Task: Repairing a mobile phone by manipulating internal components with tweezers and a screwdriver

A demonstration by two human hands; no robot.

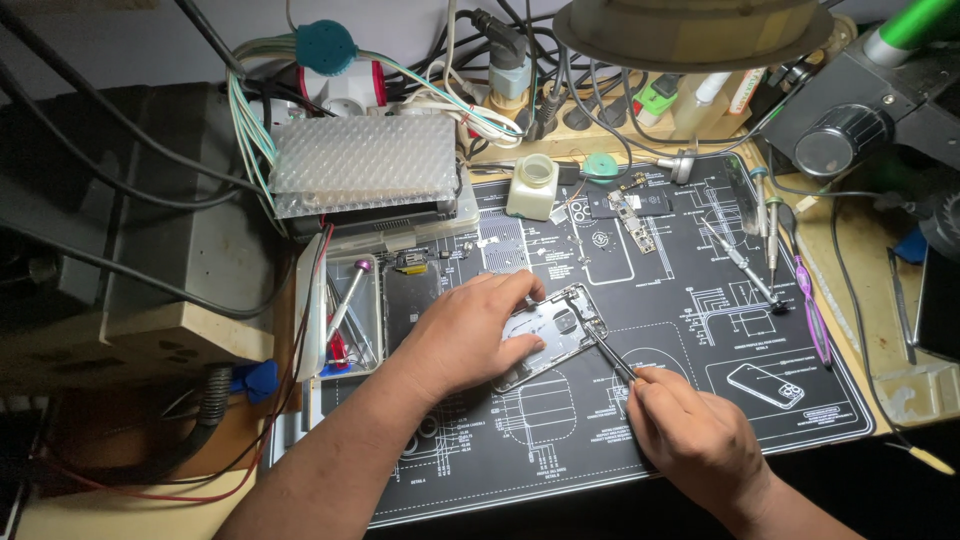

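An opened phone frame (556, 330) lies tilted on a black work mat (700, 380) printed with white diagrams. My left hand (470, 325) rests flat on the frame's left half and pins it down. My right hand (695, 425) grips metal tweezers (610, 355), whose tips touch the frame's right edge near its top corner. Part of the frame is hidden under my left palm.
A small circuit board (636, 228) and a white bottle (533, 186) sit at the mat's far side. Screwdrivers and a purple tool (812, 312) lie at right. A clear tool box (345, 315) stands left, a bubble-wrapped device (362, 165) behind it. A microscope (850, 110) hangs at upper right.
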